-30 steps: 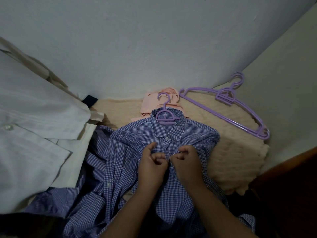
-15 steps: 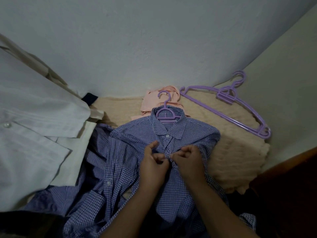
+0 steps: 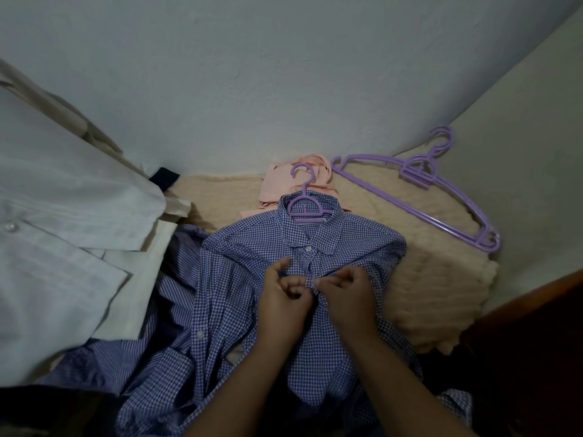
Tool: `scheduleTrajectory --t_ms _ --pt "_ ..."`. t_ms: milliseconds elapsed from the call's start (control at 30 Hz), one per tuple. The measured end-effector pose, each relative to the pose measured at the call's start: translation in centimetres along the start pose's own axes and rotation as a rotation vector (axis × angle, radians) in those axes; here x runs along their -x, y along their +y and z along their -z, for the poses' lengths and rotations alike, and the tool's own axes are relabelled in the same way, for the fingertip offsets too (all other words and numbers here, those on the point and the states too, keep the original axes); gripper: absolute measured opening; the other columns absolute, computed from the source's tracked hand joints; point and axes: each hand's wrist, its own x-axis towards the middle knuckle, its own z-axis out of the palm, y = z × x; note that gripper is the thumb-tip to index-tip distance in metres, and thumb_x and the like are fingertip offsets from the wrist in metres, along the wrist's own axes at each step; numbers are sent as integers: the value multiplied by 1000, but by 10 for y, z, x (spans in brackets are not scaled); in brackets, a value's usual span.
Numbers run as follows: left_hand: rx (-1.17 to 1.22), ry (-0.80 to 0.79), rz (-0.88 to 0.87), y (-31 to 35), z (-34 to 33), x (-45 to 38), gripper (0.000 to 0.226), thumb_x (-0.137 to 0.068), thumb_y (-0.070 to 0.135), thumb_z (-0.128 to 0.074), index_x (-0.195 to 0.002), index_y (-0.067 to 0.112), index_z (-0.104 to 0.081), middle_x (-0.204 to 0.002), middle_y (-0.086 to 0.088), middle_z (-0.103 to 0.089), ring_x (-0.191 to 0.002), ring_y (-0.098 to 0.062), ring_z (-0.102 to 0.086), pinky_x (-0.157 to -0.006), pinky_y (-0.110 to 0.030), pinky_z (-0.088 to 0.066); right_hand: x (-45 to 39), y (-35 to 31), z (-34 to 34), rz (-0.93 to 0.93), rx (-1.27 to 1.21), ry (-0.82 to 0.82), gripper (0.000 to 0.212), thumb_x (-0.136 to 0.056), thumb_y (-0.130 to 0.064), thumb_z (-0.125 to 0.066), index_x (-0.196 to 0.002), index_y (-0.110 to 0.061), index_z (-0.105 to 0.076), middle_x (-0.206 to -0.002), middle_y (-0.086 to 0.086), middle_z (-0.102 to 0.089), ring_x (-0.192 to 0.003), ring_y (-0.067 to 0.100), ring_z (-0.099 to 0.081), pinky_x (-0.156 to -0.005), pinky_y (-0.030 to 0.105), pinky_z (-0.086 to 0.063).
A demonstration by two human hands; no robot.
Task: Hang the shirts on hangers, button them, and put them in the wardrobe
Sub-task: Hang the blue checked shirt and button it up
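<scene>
Both hands pinch the front placket of the blue checked shirt (image 3: 318,348) just below its collar: the left hand (image 3: 282,298) and the right hand (image 3: 348,293) meet fingertip to fingertip, fingers curled narrowly on the cloth. The shirt lies flat on a peach blanket (image 3: 426,279), a purple hanger (image 3: 305,207) inside its collar. Spare purple hangers (image 3: 441,197) lie by the blanket's far right corner. A pink garment (image 3: 284,184) sits behind the collar, white shirts (image 3: 63,247) to the left.
</scene>
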Motion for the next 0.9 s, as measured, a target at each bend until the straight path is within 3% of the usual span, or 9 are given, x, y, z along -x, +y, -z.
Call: scheduleTrajectory --t_ms 67,233,500,667,900 --pt "52 -14 19 0 1 1 48 -84 4 -65 -121 27 -44 -86 0 -70 -78 -9 -66 -77 -24 -53 -2 -1 1 0 16 -13 26 -77 -1 -71 -81 -9 -46 -77 10 -61 -65 15 -55 -50 11 -42" --pt "103 -3 -4 -1 1 -2 34 -89 12 -65 -114 24 -46 -86 -10 -70 -74 -17 -65 -73 -27 -51 -4 1 1 24 48 -19 27 -76 -1 -72 -75 -10 -47 -75 17 -63 -58 16 -53 -52 19 -43" --pt "248 -71 66 0 2 -6 27 -91 6 -60 -108 23 -47 -73 1 -69 -68 -19 -64 -73 -42 -54 -7 4 2 9 38 -10 27 -75 -2 -73 -73 -9 -47 -69 16 -60 -58 19 -52 -55 27 -43" --pt "277 -89 84 0 3 -8 41 -82 -4 -67 -111 18 -47 -83 -6 -67 -72 -17 -60 -68 -27 -51 -6 2 1 -30 -8 -18 18 -77 -7 -73 -79 -7 -55 -73 16 -65 -62 20 -57 -58 30 -48" --pt "205 -105 35 -1 3 -11 40 -77 -4 -74 -103 18 -52 -77 -3 -60 -68 -8 -58 -67 -17 -51 -9 -1 0 -38 17 -78 22 -79 -3 -70 -84 -13 -52 -78 11 -65 -65 17 -60 -61 29 -51"
